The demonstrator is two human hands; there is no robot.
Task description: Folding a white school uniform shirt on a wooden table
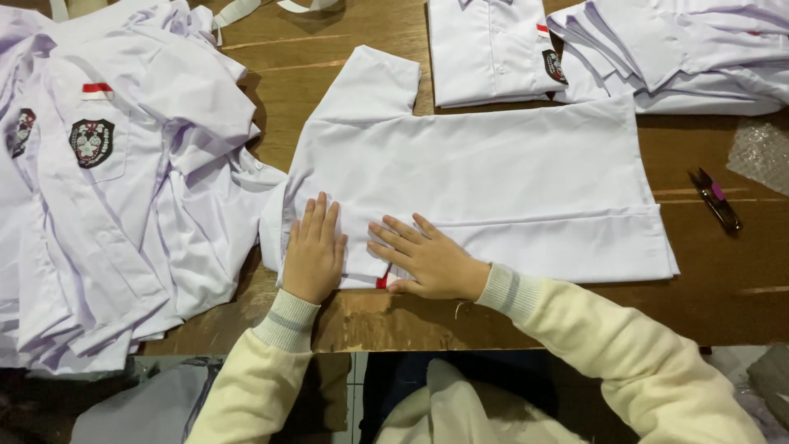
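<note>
A white short-sleeved shirt (493, 177) lies face down across the brown wooden table (723, 279), one side folded in along its near edge. My left hand (314, 251) lies flat on the shirt's near left corner, fingers together. My right hand (427, 259) rests flat beside it, fingers spread toward the left, pressing the folded sleeve area. A small red tag peeks out between the hands. Both arms wear cream sleeves with grey striped cuffs.
A loose heap of white shirts with a dark crest badge (92, 141) covers the left side. Folded white shirts (486, 51) and a stack (682, 57) sit at the back. Small thread snips (715, 200) and a plastic bag (760, 152) lie at the right.
</note>
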